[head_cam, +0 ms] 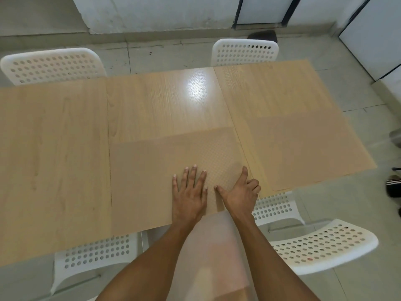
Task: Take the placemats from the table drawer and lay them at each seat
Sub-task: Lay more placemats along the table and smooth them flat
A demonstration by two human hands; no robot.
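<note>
The near placemat (pixel 152 170) lies flat at the table's (pixel 54 148) near edge, in the middle section; a second placemat (pixel 303 148) sits to its right. Its near edge meets the table's edge — a push could slide it off. Left hand (pixel 188 192) rests flat on it, fingers spread; right hand (pixel 238 192) presses its right part, index finger out, the others curled, gripping nothing.

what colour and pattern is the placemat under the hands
Tan, with a fine grid of small raised dots, on the placemat under both hands; head view, clearest near the right hand.
</note>
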